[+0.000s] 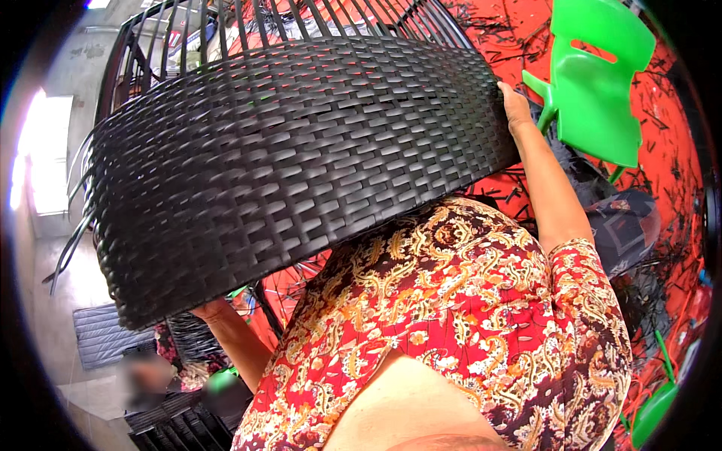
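Note:
A large black wicker furniture frame point(301, 150) slants across the view in front of me, woven over its near part. Its far part shows bare, parallel dark strips point(278, 21). My right hand point(514, 107) is closed on the right edge of the weave, near its far corner. Under the near edge at the left, my left hand point(211, 309) holds the frame from below, its fingers mostly hidden behind the weave. Loose strip ends point(74, 244) stick out from the frame's left side.
A green plastic chair point(594, 98) stands right of the frame on a red floor point(673, 150) littered with dark strip scraps. Part of another green object point(653, 417) shows at the lower right. At lower left, a person point(147, 379) is near a grey quilted mat point(105, 336) and dark slatted piece point(180, 428).

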